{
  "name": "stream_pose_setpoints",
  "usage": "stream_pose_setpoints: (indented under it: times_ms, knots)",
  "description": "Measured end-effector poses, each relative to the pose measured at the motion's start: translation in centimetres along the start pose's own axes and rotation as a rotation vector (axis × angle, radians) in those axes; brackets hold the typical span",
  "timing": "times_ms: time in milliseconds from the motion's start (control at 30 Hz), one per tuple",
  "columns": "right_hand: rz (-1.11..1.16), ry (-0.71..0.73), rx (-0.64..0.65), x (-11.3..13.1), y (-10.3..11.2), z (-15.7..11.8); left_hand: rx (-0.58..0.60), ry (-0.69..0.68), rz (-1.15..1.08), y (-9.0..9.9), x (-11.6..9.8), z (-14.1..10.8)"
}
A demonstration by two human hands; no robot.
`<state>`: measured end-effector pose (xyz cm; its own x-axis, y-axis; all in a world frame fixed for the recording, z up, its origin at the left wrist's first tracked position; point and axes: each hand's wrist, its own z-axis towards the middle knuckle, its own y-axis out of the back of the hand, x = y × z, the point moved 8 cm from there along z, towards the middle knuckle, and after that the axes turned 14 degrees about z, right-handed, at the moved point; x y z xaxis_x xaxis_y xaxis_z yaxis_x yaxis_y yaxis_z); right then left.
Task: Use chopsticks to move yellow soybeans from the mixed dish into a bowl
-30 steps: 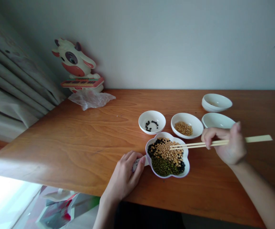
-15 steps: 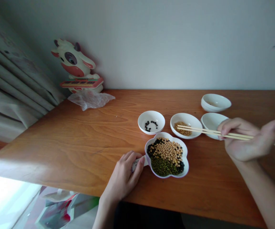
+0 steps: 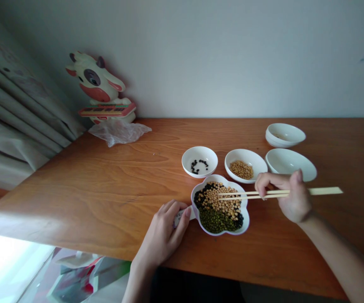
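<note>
My left hand (image 3: 169, 227) is closed on the short handle of a flower-shaped bowl (image 3: 246, 219) with a pale purple rim. Inside it lie tan soybeans (image 3: 224, 198), green mung beans (image 3: 216, 221) and black beans (image 3: 239, 222). My right hand (image 3: 284, 193) grips a pair of wooden chopsticks (image 3: 273, 193), whose tips reach over the soybeans. Behind the flower bowl stand a white bowl (image 3: 186, 162) with a few black beans and another white bowl (image 3: 259, 162) with a heap of soybeans. Whether the chopstick tips pinch a bean, I cannot tell.
A third white bowl (image 3: 308, 168) sits just beyond my right hand, with one more white bowl (image 3: 287, 134) behind it. Far left on the wooden table (image 3: 106, 189) are a cow-shaped toy keyboard (image 3: 109, 105) and a crumpled plastic bag (image 3: 118, 132). A curtain (image 3: 20, 122) hangs at the left.
My right hand has moved left and toward me, carrying the chopstick tips from the soybean bowl to above the flower-shaped bowl. My left hand stays on the handle.
</note>
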<state>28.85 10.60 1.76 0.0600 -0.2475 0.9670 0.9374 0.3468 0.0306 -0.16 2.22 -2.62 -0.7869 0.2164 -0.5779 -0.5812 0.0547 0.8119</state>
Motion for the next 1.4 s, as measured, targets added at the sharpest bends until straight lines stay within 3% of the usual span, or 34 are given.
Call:
stream_pose_setpoints:
  times_ms: [367,867,1000,1233,1400]
  knots:
    - [0.075,-0.018,-0.003,-1.0,-0.5,-0.2,-0.004,0.0,-0.013,0.0,-0.1,0.0]
    - [0.076,0.055,-0.07,-0.1,-0.2,-0.1,-0.007,-0.007,-0.017,0.0,0.0,0.0]
    - [0.07,0.151,-0.143,1.5,1.2,0.0,-0.005,-0.01,-0.017,0.0,0.0,0.0]
    - [-0.004,0.41,-0.454,3.7,7.2,-0.6,-0.003,-0.001,-0.013,-0.1,0.0,-0.1]
    - [-0.042,0.407,-0.491,3.9,7.7,-0.6,-0.007,-0.005,-0.009,0.0,0.0,0.0]
